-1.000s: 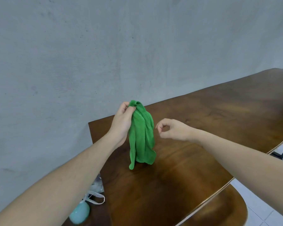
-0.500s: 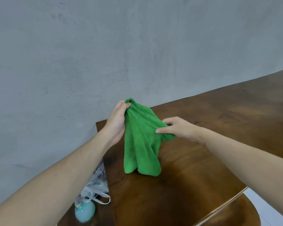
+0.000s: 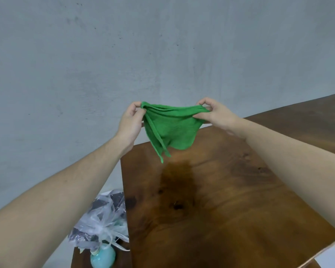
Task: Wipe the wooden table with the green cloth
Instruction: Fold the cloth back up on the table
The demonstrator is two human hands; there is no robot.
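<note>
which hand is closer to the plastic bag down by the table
Left. The left hand grips the green cloth almost straight above the plastic bag; the right hand holds the cloth's other end, farther off over the wooden table.

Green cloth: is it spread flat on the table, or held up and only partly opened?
Held up, partly opened. The left hand and right hand pinch the green cloth's top edge; it sags in folds above the wooden table.
</note>
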